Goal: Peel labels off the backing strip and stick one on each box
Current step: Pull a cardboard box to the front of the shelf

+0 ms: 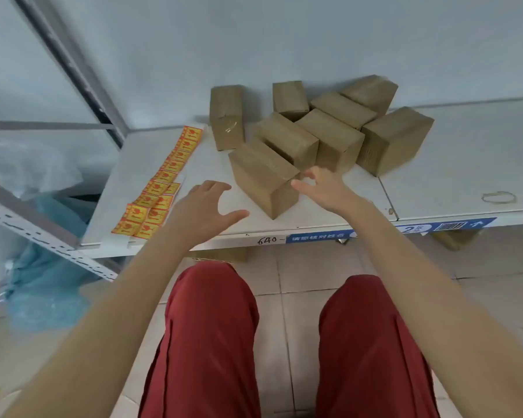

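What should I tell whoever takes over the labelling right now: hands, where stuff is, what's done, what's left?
Left hand: open, holding nothing, above the shelf between the label strip and the nearest box.
Right hand: open, holding nothing, at that box's right side; contact unclear.
Things: the label strip lies flat at the shelf's left end; the other boxes are clustered behind the nearest one.
Done: nothing that shows; no box face in view carries a label.
Left: peel labels and stick one on every box.
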